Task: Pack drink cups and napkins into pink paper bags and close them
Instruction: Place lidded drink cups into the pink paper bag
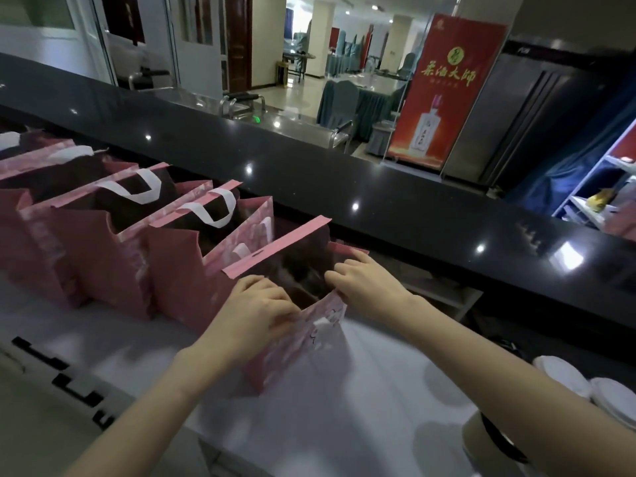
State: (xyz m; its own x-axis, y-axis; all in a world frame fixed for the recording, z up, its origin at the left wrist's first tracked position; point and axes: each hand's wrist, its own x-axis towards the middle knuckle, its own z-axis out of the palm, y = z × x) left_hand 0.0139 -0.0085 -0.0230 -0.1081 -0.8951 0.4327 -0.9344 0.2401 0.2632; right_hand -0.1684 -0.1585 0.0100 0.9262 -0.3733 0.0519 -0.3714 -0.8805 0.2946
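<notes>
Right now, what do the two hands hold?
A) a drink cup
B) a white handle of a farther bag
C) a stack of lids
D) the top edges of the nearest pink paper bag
D: the left hand and the right hand each grip the rim of the nearest pink paper bag, whose mouth stands open.

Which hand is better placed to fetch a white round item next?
Right, probably: the right hand holds the bag at its right rim, nearest the white round items; the left hand grips the near rim and can steady it.
</notes>
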